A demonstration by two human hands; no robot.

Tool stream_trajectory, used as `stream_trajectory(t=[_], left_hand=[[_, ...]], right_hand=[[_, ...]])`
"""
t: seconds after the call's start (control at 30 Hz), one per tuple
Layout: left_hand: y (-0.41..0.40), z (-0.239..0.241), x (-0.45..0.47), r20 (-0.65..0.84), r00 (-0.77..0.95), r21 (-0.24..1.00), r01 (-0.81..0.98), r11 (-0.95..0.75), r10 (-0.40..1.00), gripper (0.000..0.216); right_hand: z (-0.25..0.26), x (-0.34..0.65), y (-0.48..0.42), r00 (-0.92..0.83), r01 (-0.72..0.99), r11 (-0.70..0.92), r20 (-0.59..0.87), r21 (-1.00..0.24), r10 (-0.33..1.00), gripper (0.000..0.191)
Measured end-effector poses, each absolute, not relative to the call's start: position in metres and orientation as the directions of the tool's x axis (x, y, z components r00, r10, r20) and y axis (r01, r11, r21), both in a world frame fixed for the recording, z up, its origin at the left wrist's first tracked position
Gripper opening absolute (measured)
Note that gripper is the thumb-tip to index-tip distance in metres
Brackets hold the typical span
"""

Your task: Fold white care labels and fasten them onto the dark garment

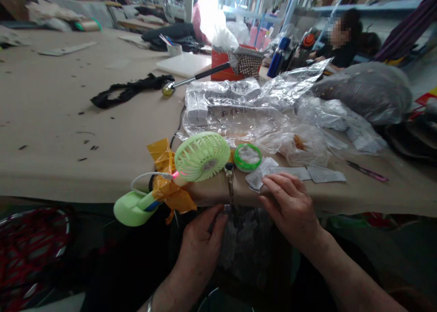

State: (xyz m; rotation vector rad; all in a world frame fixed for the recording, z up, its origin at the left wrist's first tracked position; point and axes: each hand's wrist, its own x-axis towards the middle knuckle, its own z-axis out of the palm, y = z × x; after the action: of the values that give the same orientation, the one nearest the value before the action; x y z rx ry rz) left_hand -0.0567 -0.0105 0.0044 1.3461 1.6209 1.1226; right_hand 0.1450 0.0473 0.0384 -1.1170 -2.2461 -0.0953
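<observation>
My left hand [201,239] sits below the table edge with thumb and fingers pinched on a small grey piece [227,208] under a metal clip [230,177] fixed to the edge. My right hand [290,205] rests on the edge, fingers curled onto a small stack of white paper labels [262,175]. A clear plastic bag [246,239] hangs between my hands below the table. A light-green handheld fan [201,156], taped on with yellow tape [167,184], stands left of the clip. A green-rimmed round tin [247,157] lies just behind the labels.
Crinkled clear bags of labels [235,107] cover the table ahead. A long-handled tool [194,79] and black fabric [129,91] lie further back. A red box [225,66] and a blue bottle [278,57] stand behind. A person [341,43] sits far right. Scissors [367,171] lie at right.
</observation>
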Motion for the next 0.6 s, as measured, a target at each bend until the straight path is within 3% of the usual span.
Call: stream_trajectory(t=[0.13, 0.27, 0.4, 0.5, 0.6], left_hand=[[-0.015, -0.001, -0.052, -0.054, -0.139, 0.938, 0.333, 0.098, 0.989, 0.016], [-0.015, 0.002, -0.041, -0.113, -0.114, 0.953, 0.268, 0.14, 0.987, 0.013], [-0.008, 0.014, -0.024, -0.263, -0.018, 0.965, 0.015, 0.263, 0.965, 0.012], [-0.002, 0.027, -0.009, -0.434, 0.161, 0.808, -0.365, 0.462, 0.886, 0.019], [0.005, 0.036, 0.006, -0.443, 0.319, 0.564, -0.628, 0.537, 0.838, 0.024]], right_hand=[[0.028, 0.149, 0.051, -0.48, 0.784, 0.614, 0.535, -0.093, 0.695, 0.03], [0.022, 0.153, 0.051, -0.437, 0.751, 0.642, 0.612, -0.155, 0.659, 0.019], [0.022, 0.161, 0.051, -0.409, 0.671, 0.702, 0.671, -0.237, 0.618, 0.015], [0.022, 0.166, 0.042, -0.45, 0.587, 0.765, 0.678, -0.266, 0.581, 0.015], [0.024, 0.169, 0.026, -0.52, 0.495, 0.82, 0.658, -0.287, 0.545, 0.013]])
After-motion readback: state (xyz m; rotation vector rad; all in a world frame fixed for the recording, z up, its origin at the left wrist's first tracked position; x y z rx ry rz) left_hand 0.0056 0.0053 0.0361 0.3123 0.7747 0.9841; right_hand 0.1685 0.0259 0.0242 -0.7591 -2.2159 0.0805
